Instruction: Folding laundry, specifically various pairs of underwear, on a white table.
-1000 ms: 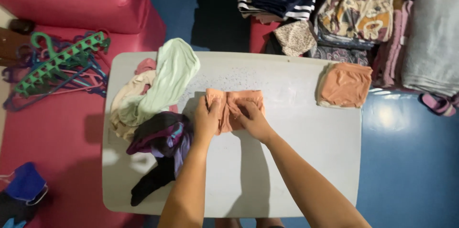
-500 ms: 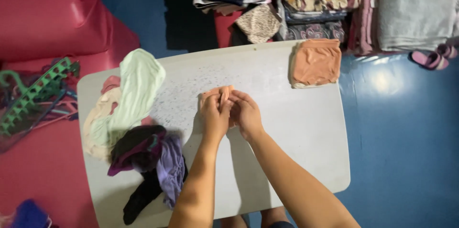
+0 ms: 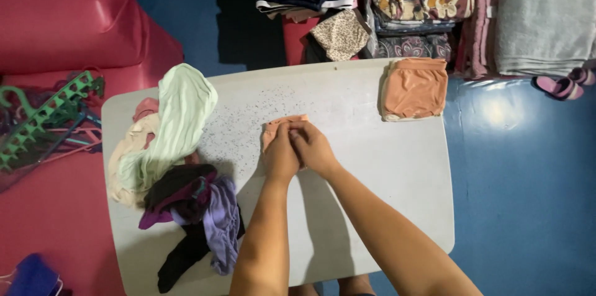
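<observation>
Small peach-orange garment (image 3: 280,126) sits near the middle of the white worktop (image 3: 385,172), folded down to a compact bundle, only its upper edge and left corner peeking out from under the hands. Soft, thin fabric, a little rumpled along the top. Left hand (image 3: 280,155) is flat on it, fingers curled over the cloth, pressing down. Right hand (image 3: 313,149) lies right alongside, touching the left, fingers bent and laid over the same bundle; both are closed down on the fabric rather than spread wide. Both forearms run up from the near edge, converging at the garment. Far right corner: a folded peach piece (image 3: 415,88) of the same colour, well apart. To the left, a loose heap with a pale green cloth (image 3: 177,119) on top and dark and purple items (image 3: 198,203) below.
</observation>
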